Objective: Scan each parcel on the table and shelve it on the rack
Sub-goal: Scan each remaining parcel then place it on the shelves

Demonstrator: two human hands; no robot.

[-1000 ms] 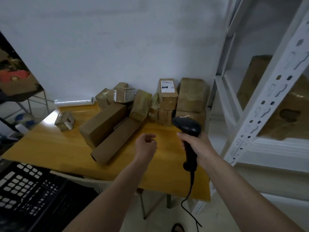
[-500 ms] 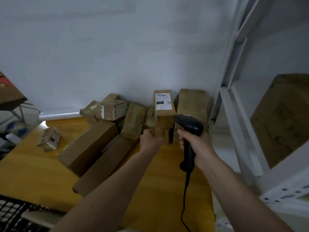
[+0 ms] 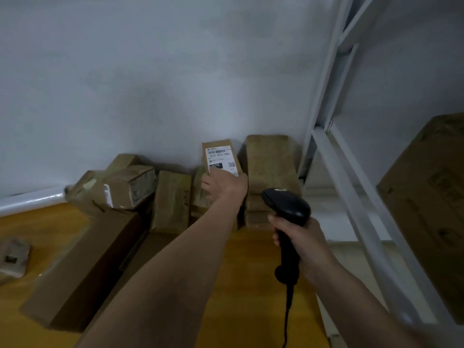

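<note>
We had the left hand (image 3: 223,183) stretched out to the labelled parcel (image 3: 221,156), which stood upright at the back of the table (image 3: 251,285) against the wall, approx mid-frame. Fingers (image 3: 207,183) wrapped the box's left edge, palm over the lower part of the white label; barcode + "070" txt still readable above the hand. So left = gripping the parcel.

Right hand (image 3: 301,244) held the scanner (image 3: 286,209) by its handle, fingers curled round it, head pointed fwd-left toward the boxes, cable (image 3: 287,320) hanging down off the btm of frame. Scanner sat just right of the left wrist, not touching it.

Parcel's neighbours: stacked brown boxes (image 3: 271,177) right beside it on the right, tilted box (image 3: 173,199) to its left w/ handwriting on the side. Further left, a small carton (image 3: 133,185) perched on top of others. Two long cartons (image 3: 82,267) lay flat on the table in the foreground, running diagonally, left forearm passing over the nearer one. Small taped pkg (image 3: 13,257) sat alone at far left edge, well apart from the pile. White roll (image 3: 30,200) lay along the wall at back left.

Rack (image 3: 336,172) stood right of the table, white uprights + shelf rail; one big brown box (image 3: 431,209) sat on a shelf at right.
</note>
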